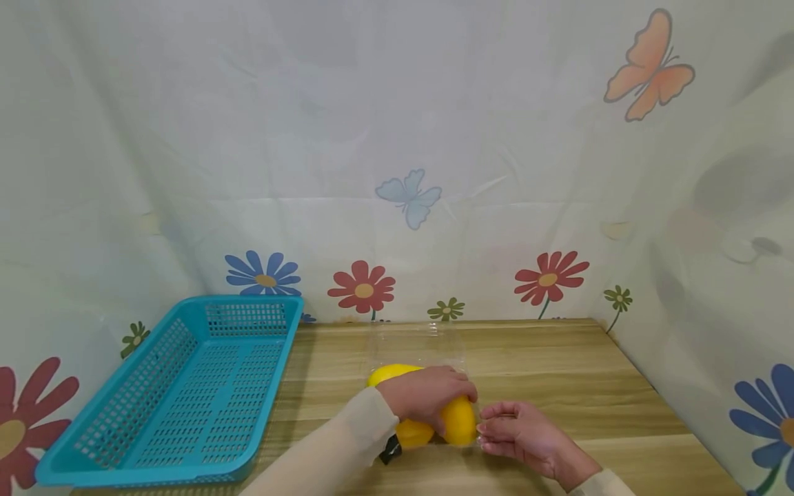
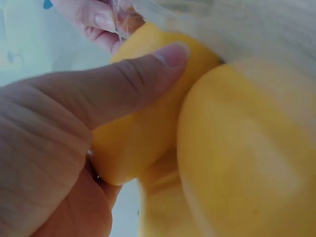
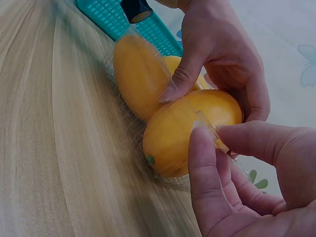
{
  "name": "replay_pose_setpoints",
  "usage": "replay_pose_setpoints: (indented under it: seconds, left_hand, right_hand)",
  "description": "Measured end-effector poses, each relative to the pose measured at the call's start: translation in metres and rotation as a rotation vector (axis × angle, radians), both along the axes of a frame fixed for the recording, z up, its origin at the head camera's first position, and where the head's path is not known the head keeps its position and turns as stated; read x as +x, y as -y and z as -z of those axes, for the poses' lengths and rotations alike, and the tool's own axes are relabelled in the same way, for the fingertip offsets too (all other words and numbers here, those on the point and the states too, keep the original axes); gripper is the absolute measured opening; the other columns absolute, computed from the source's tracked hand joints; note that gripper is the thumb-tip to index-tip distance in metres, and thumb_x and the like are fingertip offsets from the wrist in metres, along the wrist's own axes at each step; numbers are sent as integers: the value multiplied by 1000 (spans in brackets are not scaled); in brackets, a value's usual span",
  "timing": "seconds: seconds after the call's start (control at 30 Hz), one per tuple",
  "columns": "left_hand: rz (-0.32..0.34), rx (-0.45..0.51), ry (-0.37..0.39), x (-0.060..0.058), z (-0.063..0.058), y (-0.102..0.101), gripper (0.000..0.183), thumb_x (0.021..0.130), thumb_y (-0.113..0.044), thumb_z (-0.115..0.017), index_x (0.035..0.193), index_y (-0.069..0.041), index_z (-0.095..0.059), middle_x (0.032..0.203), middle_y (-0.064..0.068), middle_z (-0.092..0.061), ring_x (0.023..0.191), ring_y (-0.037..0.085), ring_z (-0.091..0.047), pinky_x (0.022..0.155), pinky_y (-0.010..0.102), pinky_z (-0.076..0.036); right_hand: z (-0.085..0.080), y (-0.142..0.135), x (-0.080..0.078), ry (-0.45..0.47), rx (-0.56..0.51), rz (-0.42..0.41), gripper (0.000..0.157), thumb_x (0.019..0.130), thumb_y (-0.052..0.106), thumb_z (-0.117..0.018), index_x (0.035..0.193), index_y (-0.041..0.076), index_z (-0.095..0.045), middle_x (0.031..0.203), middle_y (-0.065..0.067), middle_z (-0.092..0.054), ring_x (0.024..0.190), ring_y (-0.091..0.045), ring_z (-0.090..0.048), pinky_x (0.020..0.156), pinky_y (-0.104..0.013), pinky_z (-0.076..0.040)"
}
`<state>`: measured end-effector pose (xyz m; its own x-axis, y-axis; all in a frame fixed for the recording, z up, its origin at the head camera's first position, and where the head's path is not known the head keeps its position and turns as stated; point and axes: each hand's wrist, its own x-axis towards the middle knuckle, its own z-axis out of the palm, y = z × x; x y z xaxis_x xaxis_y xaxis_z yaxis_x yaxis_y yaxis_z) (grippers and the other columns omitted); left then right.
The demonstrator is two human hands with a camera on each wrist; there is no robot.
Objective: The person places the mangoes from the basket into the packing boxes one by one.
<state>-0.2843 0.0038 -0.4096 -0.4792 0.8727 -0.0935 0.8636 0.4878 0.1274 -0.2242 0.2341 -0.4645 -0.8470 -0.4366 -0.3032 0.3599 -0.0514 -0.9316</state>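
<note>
Several smooth yellow mangoes (image 1: 459, 421) lie together in a clear plastic box (image 1: 417, 342), whose lid stands folded back behind them. My left hand (image 1: 426, 394) reaches over and grips the nearest mango on the right; its thumb lies along the yellow skin (image 2: 143, 126) in the left wrist view. Beside the box's right side, my right hand (image 1: 527, 435) pinches the thin plastic rim (image 3: 213, 134) between thumb and forefinger. A second mango (image 3: 138, 74) sits next to the gripped one, and a third is partly hidden behind the left hand.
To the left stands a blue-green plastic basket (image 1: 217, 386) with slotted sides. The wooden table (image 1: 546, 358) ends at a flower-printed sheet (image 1: 496, 227) behind and at the sides. A small black piece (image 1: 390, 449) sits by the left wrist.
</note>
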Motion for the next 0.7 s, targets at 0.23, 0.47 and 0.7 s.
replay_pose_setpoints:
  seconds: [0.23,0.47,0.7]
  left_hand:
    - [12,3,44,-4,2,2,62,81,-32,-88,135,-22,-59,139,-10,-62,127,8,-54,116,24,-42]
    - [-65,34,93,-11,0,14,65,81,-32,-87,138,-24,-56,135,-8,-59,118,8,-55,109,23,-48]
    - [-57,67,78,-17,-6,19,56,85,-26,-84,137,-22,-61,142,-7,-62,128,11,-57,116,28,-45]
  right_hand:
    - [0,0,0,-11,-3,-5,29,98,5,-65,121,-7,-53,98,-7,-74,88,-14,-74,84,-28,-63]
    - [2,1,0,-8,4,-1,31,97,6,-66,122,-7,-53,98,-7,-75,88,-14,-74,84,-28,-63]
    - [2,0,-1,-8,15,2,31,97,6,-66,122,-6,-53,97,-7,-74,88,-14,-74,84,-28,-63]
